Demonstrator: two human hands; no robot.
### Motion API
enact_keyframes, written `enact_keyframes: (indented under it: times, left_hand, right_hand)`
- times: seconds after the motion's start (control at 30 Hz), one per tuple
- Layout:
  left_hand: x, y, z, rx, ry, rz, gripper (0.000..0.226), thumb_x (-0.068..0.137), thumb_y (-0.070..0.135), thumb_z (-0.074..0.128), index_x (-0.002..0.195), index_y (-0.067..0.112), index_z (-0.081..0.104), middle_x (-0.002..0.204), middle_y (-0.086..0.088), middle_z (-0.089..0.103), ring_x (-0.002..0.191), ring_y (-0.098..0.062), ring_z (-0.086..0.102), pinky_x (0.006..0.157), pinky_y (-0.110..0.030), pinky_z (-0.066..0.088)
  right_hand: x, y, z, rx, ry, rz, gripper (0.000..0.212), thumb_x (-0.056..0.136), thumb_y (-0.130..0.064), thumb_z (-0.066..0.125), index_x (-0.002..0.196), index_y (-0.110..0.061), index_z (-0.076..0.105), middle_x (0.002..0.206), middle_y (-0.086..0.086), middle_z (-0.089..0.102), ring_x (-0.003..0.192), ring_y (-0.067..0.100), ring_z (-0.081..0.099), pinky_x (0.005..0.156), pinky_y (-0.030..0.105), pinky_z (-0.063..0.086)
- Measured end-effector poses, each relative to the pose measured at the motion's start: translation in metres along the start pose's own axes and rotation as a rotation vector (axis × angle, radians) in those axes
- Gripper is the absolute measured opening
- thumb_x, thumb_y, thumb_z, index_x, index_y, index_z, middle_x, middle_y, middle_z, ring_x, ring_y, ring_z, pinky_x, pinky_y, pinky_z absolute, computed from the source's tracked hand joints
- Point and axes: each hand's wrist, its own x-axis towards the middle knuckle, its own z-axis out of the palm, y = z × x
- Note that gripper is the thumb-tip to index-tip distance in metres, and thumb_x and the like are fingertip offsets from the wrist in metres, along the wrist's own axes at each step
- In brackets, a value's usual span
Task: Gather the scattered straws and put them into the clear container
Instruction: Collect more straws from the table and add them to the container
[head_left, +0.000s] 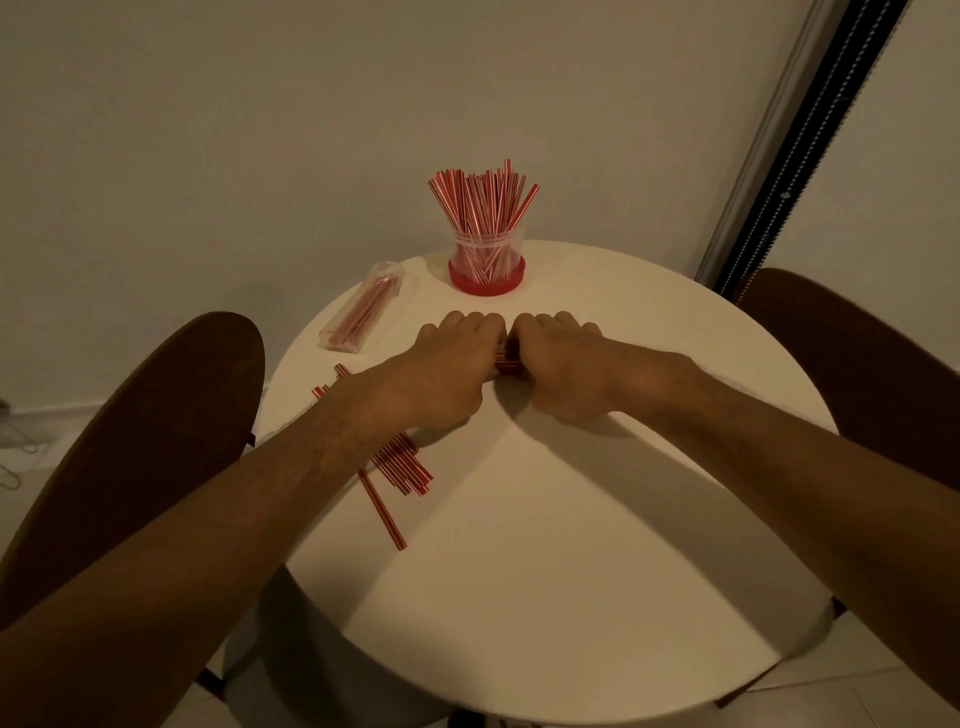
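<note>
A clear container (487, 260) with a red base stands at the far side of the round white table (571, 519), full of upright red-and-white straws (483, 208). My left hand (447, 369) and my right hand (566, 364) rest side by side on the table, palms down, fingers curled around a small bundle of straws (506, 358) that shows between them. More loose straws (400, 467) lie in a heap under my left forearm, and a few ends (327, 384) poke out near the table's left edge.
A clear plastic packet (363, 314) with straws inside lies at the table's far left. Dark brown chair backs stand at the left (130, 441) and the right (857, 364). A wall is just behind the table.
</note>
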Motion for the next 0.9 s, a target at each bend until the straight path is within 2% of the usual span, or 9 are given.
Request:
enact_keyframes:
  times: [0.27, 0.43, 0.57, 0.67, 0.83, 0.9]
  left_hand:
    - [-0.004, 0.001, 0.005, 0.052, -0.003, -0.013, 0.024, 0.092, 0.005, 0.052, 0.09, 0.02, 0.033, 0.091, 0.002, 0.035, 0.084, -0.016, 0.033, 0.071, -0.032, 0.026]
    - [-0.006, 0.002, 0.003, 0.051, 0.014, -0.029, 0.026, 0.091, 0.003, 0.053, 0.091, 0.02, 0.033, 0.091, 0.002, 0.038, 0.083, -0.017, 0.034, 0.07, -0.032, 0.026]
    - [-0.008, -0.001, -0.001, 0.048, -0.014, -0.028, 0.011, 0.097, 0.014, 0.05, 0.096, 0.019, 0.039, 0.095, 0.0, 0.042, 0.086, -0.017, 0.036, 0.073, -0.033, 0.029]
    - [-0.008, -0.004, -0.006, 0.043, -0.035, -0.017, 0.012, 0.099, 0.022, 0.05, 0.093, 0.022, 0.039, 0.092, 0.002, 0.043, 0.085, -0.016, 0.037, 0.073, -0.032, 0.029]
    - [-0.001, -0.004, -0.015, -0.031, -0.031, -0.036, 0.016, 0.095, 0.012, 0.055, 0.092, 0.021, 0.042, 0.077, 0.006, 0.045, 0.067, -0.009, 0.041, 0.057, -0.027, 0.03]
    - [0.004, -0.005, -0.021, -0.084, -0.034, -0.055, 0.021, 0.094, 0.005, 0.054, 0.091, 0.022, 0.041, 0.075, 0.008, 0.046, 0.065, -0.008, 0.044, 0.055, -0.024, 0.031]
  right_hand:
    - [-0.005, 0.002, 0.021, -0.094, 0.217, -0.098, 0.016, 0.089, -0.02, 0.046, 0.093, -0.014, 0.031, 0.098, 0.008, 0.042, 0.087, 0.024, 0.037, 0.073, 0.036, 0.03]
    - [-0.009, 0.002, 0.027, -0.115, 0.294, -0.139, 0.014, 0.091, -0.017, 0.043, 0.103, -0.01, 0.041, 0.098, 0.009, 0.046, 0.084, 0.023, 0.037, 0.071, 0.035, 0.029]
    - [-0.011, 0.002, 0.029, -0.156, 0.336, -0.127, 0.014, 0.091, -0.012, 0.038, 0.103, -0.007, 0.045, 0.102, 0.012, 0.048, 0.084, 0.021, 0.034, 0.069, 0.033, 0.025]
    - [-0.013, 0.004, 0.025, -0.133, 0.32, -0.122, 0.017, 0.089, -0.006, 0.041, 0.105, -0.007, 0.046, 0.103, 0.011, 0.048, 0.084, 0.02, 0.034, 0.069, 0.031, 0.026]
    - [-0.013, 0.011, 0.011, -0.108, 0.298, -0.161, 0.027, 0.084, -0.002, 0.045, 0.109, -0.009, 0.045, 0.095, 0.008, 0.052, 0.083, 0.024, 0.043, 0.074, 0.037, 0.035]
    - [-0.01, 0.015, 0.004, -0.125, 0.295, -0.194, 0.023, 0.085, -0.001, 0.044, 0.107, -0.01, 0.046, 0.093, 0.006, 0.05, 0.082, 0.025, 0.044, 0.073, 0.039, 0.035]
